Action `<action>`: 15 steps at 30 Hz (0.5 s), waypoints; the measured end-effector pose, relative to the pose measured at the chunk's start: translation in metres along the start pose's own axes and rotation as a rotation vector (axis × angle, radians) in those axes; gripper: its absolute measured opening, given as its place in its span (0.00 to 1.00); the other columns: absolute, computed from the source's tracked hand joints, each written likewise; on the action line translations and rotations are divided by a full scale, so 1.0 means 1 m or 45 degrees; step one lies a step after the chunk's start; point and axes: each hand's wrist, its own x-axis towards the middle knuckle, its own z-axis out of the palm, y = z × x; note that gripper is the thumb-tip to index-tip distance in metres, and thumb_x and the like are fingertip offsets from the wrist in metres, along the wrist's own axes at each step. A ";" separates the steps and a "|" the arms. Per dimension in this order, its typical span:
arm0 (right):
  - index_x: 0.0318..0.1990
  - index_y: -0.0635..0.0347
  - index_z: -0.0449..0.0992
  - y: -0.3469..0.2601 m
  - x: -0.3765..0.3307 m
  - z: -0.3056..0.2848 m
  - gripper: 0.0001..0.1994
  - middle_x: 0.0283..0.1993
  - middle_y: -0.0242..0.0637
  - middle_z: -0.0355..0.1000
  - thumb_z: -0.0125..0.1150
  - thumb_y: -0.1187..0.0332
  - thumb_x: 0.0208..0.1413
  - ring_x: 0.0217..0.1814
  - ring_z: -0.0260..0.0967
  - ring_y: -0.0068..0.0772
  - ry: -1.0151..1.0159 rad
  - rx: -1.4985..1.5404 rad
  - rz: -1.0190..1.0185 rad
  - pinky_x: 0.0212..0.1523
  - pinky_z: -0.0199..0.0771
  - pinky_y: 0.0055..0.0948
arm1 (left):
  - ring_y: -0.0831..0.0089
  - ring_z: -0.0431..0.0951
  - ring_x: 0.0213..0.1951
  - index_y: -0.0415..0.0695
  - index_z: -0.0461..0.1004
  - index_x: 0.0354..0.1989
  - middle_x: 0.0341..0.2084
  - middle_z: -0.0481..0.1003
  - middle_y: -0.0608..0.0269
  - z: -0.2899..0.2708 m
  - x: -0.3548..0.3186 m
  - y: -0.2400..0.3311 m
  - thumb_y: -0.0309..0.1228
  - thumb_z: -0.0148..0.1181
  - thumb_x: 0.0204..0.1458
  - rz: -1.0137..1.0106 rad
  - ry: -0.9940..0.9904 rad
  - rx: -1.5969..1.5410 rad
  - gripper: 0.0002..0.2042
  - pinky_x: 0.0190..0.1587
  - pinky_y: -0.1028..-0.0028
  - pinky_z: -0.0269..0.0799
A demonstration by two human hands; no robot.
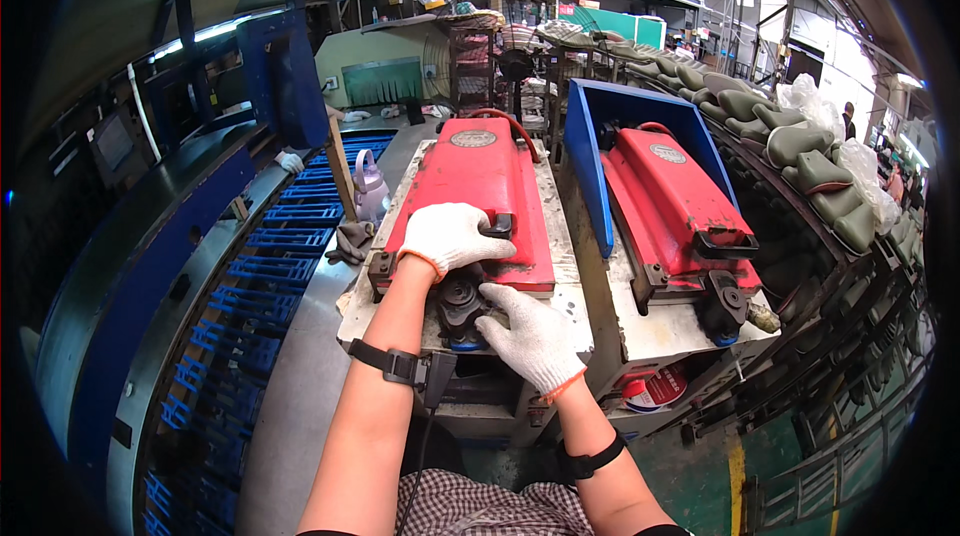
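My left hand (pixel 452 236), in a white knit glove, grips the black handle at the front edge of a red press lid (pixel 475 176) that lies down on its machine. Just below it, my right hand (pixel 533 336), also gloved, rests on the front of the machine with its fingers reaching toward a dark round part (pixel 458 304) under the lid's front edge. Whether the right hand grips anything is hidden by the glove and the lid. A second red press lid (pixel 672 198) stands tilted to the right, untouched.
A blue conveyor (pixel 270 266) with slatted carriers curves along my left. A pale jug (pixel 369 188) and a dark rag (pixel 352 241) lie beside the machine. Olive-green moulded pieces (pixel 800 161) line a rack on the right, near plastic bags. Another person's gloved hand (pixel 290 162) shows far left.
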 end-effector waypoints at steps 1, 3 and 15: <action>0.59 0.56 0.77 0.000 0.000 0.000 0.23 0.50 0.45 0.82 0.68 0.60 0.57 0.52 0.81 0.46 0.003 -0.003 -0.003 0.54 0.79 0.39 | 0.57 0.85 0.37 0.51 0.88 0.34 0.32 0.84 0.53 0.000 0.000 0.000 0.67 0.63 0.41 -0.004 -0.009 0.000 0.31 0.44 0.63 0.78; 0.59 0.55 0.77 0.000 0.000 0.000 0.23 0.49 0.45 0.82 0.68 0.60 0.57 0.52 0.81 0.46 0.005 -0.006 -0.006 0.53 0.80 0.39 | 0.57 0.85 0.37 0.51 0.88 0.34 0.32 0.84 0.53 -0.001 0.000 0.000 0.67 0.63 0.41 -0.008 -0.016 0.000 0.30 0.44 0.63 0.78; 0.58 0.54 0.78 -0.001 -0.001 0.000 0.22 0.47 0.45 0.82 0.69 0.60 0.57 0.50 0.81 0.46 0.040 -0.012 -0.012 0.52 0.80 0.40 | 0.57 0.85 0.39 0.51 0.87 0.37 0.34 0.84 0.52 -0.002 -0.001 0.001 0.67 0.64 0.41 -0.008 -0.017 0.005 0.31 0.45 0.63 0.78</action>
